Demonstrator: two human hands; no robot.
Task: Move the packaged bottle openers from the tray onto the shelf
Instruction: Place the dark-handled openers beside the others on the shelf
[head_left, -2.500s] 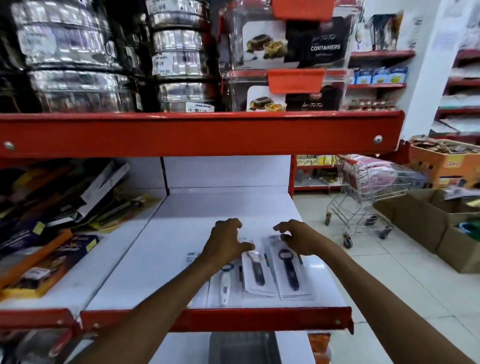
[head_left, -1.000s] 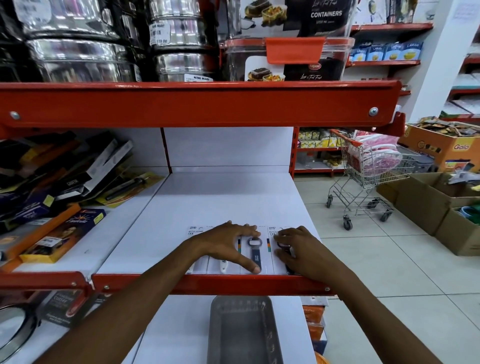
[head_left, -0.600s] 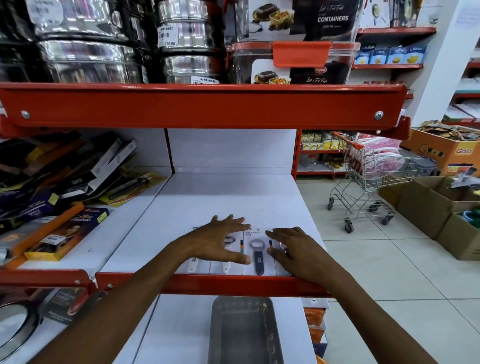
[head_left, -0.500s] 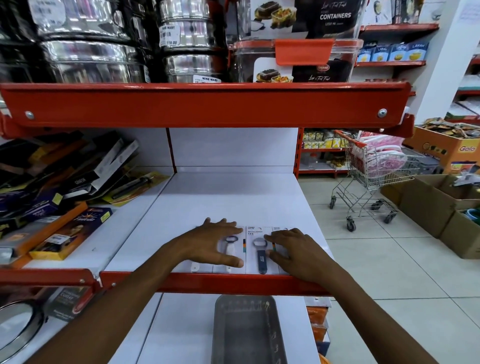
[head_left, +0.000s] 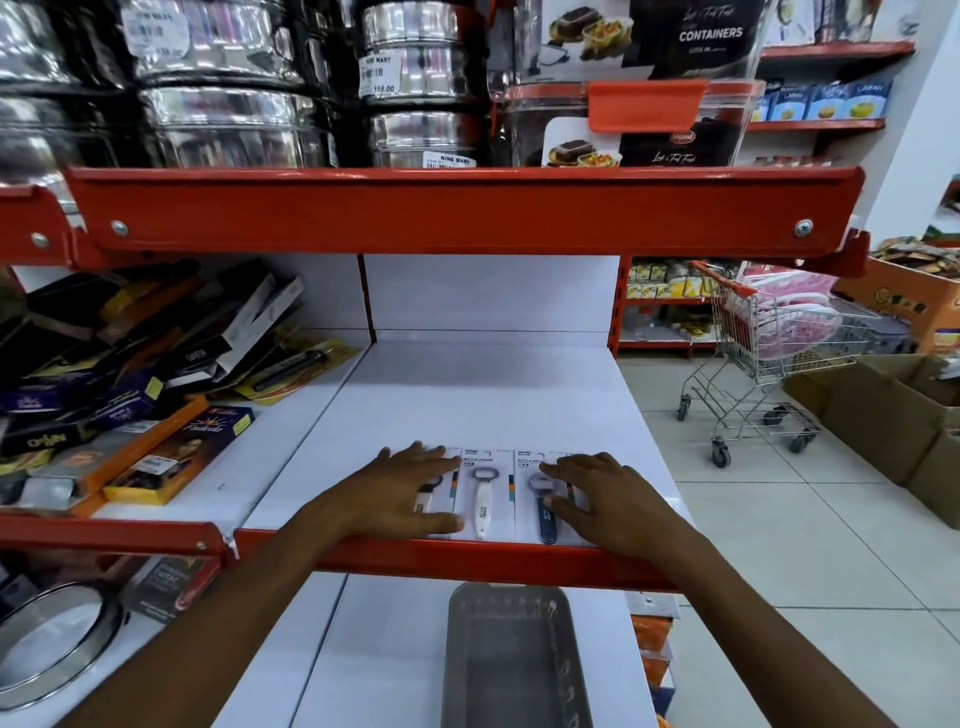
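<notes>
Several packaged bottle openers lie side by side at the front of the white shelf (head_left: 483, 400). A white-handled opener pack (head_left: 484, 499) shows fully between my hands. A blue-handled pack (head_left: 543, 512) sits partly under my right hand (head_left: 602, 499). My left hand (head_left: 400, 499) rests flat, fingers spread, over another white-handled pack (head_left: 427, 498). Neither hand grips a pack. A grey metal tray (head_left: 511, 654) stands with nothing in it on the shelf below.
The red shelf lip (head_left: 467, 558) runs just in front of the packs. Boxed knives and tools (head_left: 156, 374) pile up on the left shelf section. Steel tins (head_left: 415, 88) fill the shelf above. A shopping trolley (head_left: 763, 353) and cardboard boxes (head_left: 893, 415) stand on the floor at right.
My hands have slid apart, the left hand leftward, uncovering the middle white-handled pack. The packs now lie in a straight row at the shelf's front edge.
</notes>
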